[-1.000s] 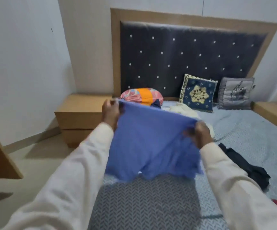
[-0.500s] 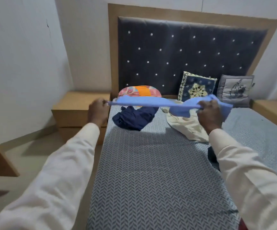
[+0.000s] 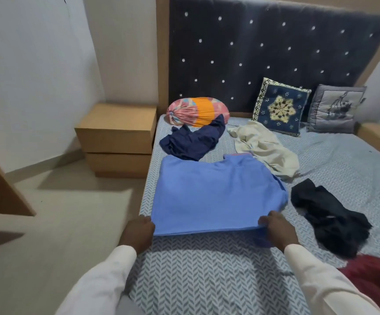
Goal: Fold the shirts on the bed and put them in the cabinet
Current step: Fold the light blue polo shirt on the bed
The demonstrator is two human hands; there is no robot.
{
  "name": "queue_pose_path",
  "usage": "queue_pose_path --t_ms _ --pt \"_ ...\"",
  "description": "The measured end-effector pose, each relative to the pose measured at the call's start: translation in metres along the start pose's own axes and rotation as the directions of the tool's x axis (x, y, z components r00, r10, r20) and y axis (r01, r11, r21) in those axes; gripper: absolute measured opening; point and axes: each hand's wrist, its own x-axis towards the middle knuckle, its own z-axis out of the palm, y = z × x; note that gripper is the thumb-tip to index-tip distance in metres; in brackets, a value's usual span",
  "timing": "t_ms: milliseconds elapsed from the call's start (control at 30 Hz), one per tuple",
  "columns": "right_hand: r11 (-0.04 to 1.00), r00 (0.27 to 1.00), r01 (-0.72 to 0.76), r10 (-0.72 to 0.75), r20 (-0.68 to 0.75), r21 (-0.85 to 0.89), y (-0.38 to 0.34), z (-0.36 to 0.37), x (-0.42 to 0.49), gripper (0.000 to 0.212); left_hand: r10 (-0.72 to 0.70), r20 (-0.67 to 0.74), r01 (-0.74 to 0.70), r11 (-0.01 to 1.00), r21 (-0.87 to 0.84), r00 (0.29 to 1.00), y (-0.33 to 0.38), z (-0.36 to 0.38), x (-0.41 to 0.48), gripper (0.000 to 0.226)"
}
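A blue shirt [image 3: 216,196] lies spread flat on the near left part of the bed [image 3: 207,280], its near edge lifted slightly off the chevron-patterned sheet. The left hand [image 3: 137,233] grips the near left corner with curled fingers, their tips hidden under the cloth. The right hand [image 3: 277,230] pinches the near right corner, fingers on top of the fabric and the thumb out of sight beneath it. Both white sleeves run off the bottom edge. Beyond the blue shirt, a crumpled navy shirt [image 3: 193,139] rests against a pink and orange bolster [image 3: 198,111], and a rumpled cream shirt [image 3: 264,148] lies beside it, its near edge tucked behind the blue one. To the right sits a heap of black clothing [image 3: 330,219], too bunched to tell its kind. A dark red cloth [image 3: 377,276] is cut off at the lower right corner. A blue embroidered cushion [image 3: 280,108] and a grey cushion [image 3: 337,109] lean on the studded headboard [image 3: 264,48]. A wooden bedside table [image 3: 116,137] stands left of the bed.
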Motion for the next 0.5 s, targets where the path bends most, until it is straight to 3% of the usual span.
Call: queue_pose_path --t_ms 67,133,267,333,433,500 --pt "0.998 0.998 0.057 -0.056 0.033 -0.037 -0.003 0.007 -0.01 0.029 0.025 0.095 -0.031 0.997 0.065 0.995 -0.003 0.011 -0.014 0.02" --pt "0.996 0.998 0.068 -0.067 0.013 -0.055 -0.003 0.013 -0.021 0.03 0.02 0.095 -0.019 1.0 -0.005 0.995 -0.001 0.018 -0.029 0.026" --pt "0.992 0.98 -0.074 0.054 -0.193 -0.103 0.008 0.022 -0.036 0.028 0.008 0.101 -0.007 1.0 -0.01 0.995 0.004 0.039 -0.046 0.031" --pt "0.995 0.943 -0.093 0.079 -0.322 -0.028 0.014 0.025 -0.046 0.032 0.036 0.074 -0.033 0.998 -0.052 0.997 0.008 0.042 -0.054 0.038" --pt "0.993 0.876 0.001 0.057 -0.48 0.119 0.017 0.027 -0.064 0.03 0.049 0.034 -0.047 0.997 -0.053 0.998 0.013 0.041 -0.063 0.041" --pt "0.936 0.841 0.002 0.189 -0.507 0.352 0.013 0.027 -0.071 0.022 0.039 0.001 -0.038 0.996 -0.08 0.999 0.012 0.037 -0.068 0.041"
